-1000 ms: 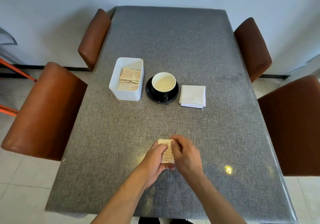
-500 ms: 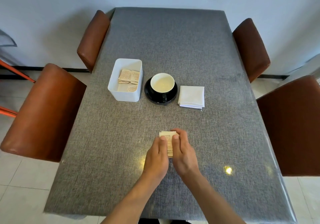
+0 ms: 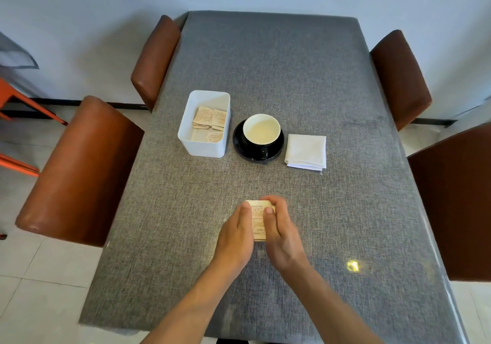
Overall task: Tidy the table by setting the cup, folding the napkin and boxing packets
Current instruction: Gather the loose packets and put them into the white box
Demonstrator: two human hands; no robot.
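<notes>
A small stack of beige packets (image 3: pixel 258 220) lies on the grey table (image 3: pixel 305 83) near its front edge. My left hand (image 3: pixel 236 237) presses its left side and my right hand (image 3: pixel 281 234) cups its right side and far end. Farther back stands a white box (image 3: pixel 204 147) with several packets (image 3: pixel 211 119) inside. To its right, a white-lined cup (image 3: pixel 261 132) sits on a black saucer (image 3: pixel 239 144). A folded white napkin (image 3: pixel 307 151) lies right of the saucer.
Brown padded chairs flank the table: two on the left (image 3: pixel 79 168) (image 3: pixel 155 57) and two on the right (image 3: pixel 398 78) (image 3: pixel 454 200). An orange frame (image 3: pixel 16 104) stands at the far left. A white wall runs behind.
Both hands have squared the packets between them, moving from a fingertip hold to flat palms on either side. The stack has shifted slightly away from me.
</notes>
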